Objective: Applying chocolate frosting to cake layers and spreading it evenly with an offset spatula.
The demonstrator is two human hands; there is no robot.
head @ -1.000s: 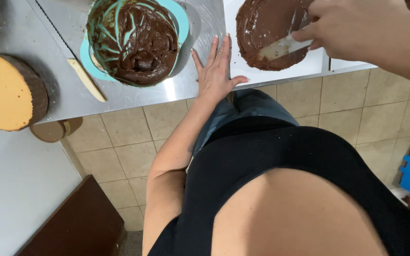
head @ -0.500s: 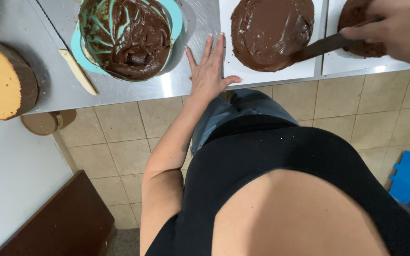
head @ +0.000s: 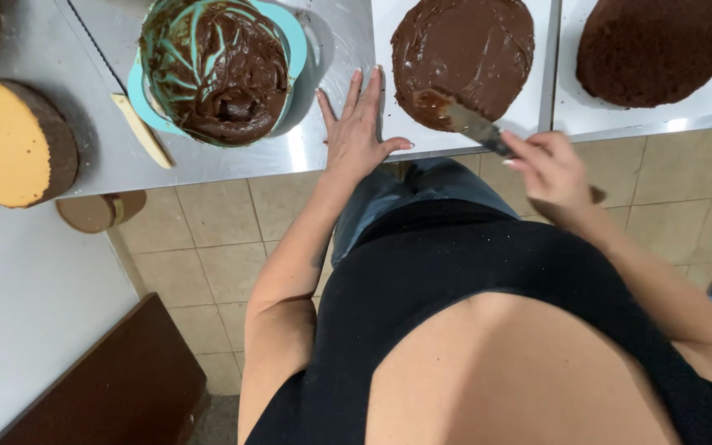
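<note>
My left hand (head: 358,125) lies flat, fingers spread, on the steel counter (head: 232,161) at the left edge of a white board (head: 389,124). On that board sits a round cake layer (head: 465,56) covered in smooth chocolate cream. My right hand (head: 552,169) grips the handle of a metal spatula (head: 465,120); its smeared blade rests on the near edge of the frosted layer. A teal bowl (head: 216,67) of chocolate cream stands left of my left hand.
A bare dark chocolate cake layer (head: 657,48) sits on a second white board at the right. A yellow sponge layer (head: 14,142) lies at the left, a cream-coloured scraper (head: 142,130) beside the bowl. Below are tiled floor and a brown panel (head: 117,383).
My right hand has pulled back from over the far right cake toward me, bringing the spatula blade to the near edge of the frosted layer. My left hand has stayed flat on the counter.
</note>
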